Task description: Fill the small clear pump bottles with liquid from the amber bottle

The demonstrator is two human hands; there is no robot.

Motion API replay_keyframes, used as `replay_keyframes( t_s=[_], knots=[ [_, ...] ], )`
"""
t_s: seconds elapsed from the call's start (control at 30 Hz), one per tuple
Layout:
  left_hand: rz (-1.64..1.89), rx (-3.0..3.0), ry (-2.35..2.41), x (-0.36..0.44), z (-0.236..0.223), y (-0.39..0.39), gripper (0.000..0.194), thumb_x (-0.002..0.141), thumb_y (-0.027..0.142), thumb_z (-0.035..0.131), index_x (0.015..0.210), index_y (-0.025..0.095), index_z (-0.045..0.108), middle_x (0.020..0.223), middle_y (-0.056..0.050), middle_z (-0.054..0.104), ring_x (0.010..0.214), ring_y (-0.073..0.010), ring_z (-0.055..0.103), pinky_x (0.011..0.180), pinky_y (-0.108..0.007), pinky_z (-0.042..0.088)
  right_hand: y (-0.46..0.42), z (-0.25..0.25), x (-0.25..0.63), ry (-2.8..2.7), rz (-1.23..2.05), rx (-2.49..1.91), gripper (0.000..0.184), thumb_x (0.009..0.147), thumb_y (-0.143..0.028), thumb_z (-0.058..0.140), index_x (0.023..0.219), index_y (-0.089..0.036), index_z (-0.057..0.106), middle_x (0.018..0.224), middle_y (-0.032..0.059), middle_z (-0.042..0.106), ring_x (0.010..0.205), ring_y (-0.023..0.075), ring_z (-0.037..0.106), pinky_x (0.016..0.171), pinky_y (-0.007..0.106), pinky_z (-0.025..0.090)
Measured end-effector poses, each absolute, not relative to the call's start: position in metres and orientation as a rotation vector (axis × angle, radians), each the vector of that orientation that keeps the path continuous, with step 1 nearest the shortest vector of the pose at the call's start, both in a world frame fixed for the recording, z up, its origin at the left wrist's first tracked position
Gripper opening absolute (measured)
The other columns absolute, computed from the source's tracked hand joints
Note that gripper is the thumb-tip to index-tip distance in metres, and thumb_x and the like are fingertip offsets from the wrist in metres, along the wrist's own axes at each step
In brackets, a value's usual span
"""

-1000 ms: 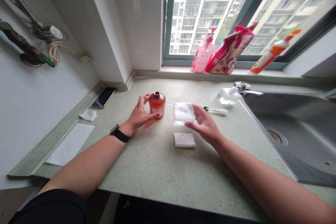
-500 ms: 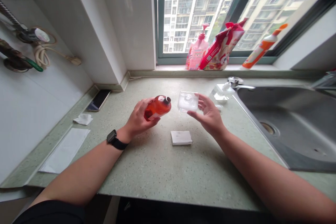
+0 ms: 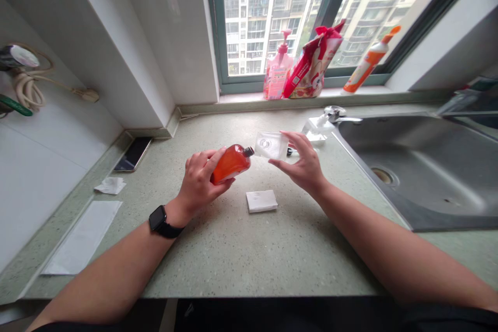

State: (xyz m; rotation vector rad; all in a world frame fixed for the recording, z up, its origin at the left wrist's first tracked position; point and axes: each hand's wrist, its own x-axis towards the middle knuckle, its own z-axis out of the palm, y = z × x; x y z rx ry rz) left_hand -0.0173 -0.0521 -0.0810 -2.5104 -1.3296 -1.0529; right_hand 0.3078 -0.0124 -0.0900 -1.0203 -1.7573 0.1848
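Observation:
My left hand (image 3: 198, 181) grips an orange-red plastic bottle (image 3: 230, 165) tipped onto its side, with its dark neck pointing right. My right hand (image 3: 303, 161) holds a square transparent plastic piece (image 3: 268, 145) by its edge, above the counter. The piece has a round raised centre and sits just right of the bottle's neck, not touching it. Below, a folded white pad (image 3: 261, 201) lies on the speckled green counter (image 3: 218, 264), with neither hand touching it.
A steel sink (image 3: 412, 171) and faucet (image 3: 334, 114) lie to the right. A phone (image 3: 133, 154), tissue (image 3: 110, 185) and white sheet (image 3: 83, 237) lie left. A pink pump bottle (image 3: 278, 72), red bag (image 3: 311, 62) and orange-white bottle (image 3: 368, 59) stand on the windowsill.
The bottle went from standing on the counter to lying sideways in my left hand. My right hand lifted the transparent piece off the counter. The view has tilted and shifted left.

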Motion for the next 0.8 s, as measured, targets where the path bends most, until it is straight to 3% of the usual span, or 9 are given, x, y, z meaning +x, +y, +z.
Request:
replay_keyframes(
  t_s=[0.37, 0.8],
  knots=[
    [-0.991, -2.497, -1.330, -0.0152, -0.0834, -0.0533, 0.077, 0.096, 0.051, 0.080, 0.164, 0.029, 0.051, 0.137, -0.013, 0.069, 0.118, -0.0346, 0.063, 0.104, -0.050, 0.045, -0.0156, -0.0878, 0.3062, -1.907, -0.083, -0.936, 0.073, 0.092, -0.035, 0.084, 0.159, -0.037, 0.055, 0.138, 0.0108, 0.069, 0.131, 0.0349, 0.068, 0.110, 0.058, 0.064],
    [-1.025, -2.517, -1.313, -0.0095, -0.0886, -0.0460, 0.080, 0.097, 0.052, 0.079, 0.167, 0.029, 0.047, 0.139, -0.013, 0.069, 0.120, -0.0347, 0.062, 0.106, -0.051, 0.046, -0.0171, -0.0844, 0.3057, -1.907, -0.156, -0.982, 0.077, 0.092, -0.030, 0.081, 0.162, -0.039, 0.050, 0.139, 0.0102, 0.067, 0.132, 0.0351, 0.066, 0.113, 0.059, 0.062]
  ],
)
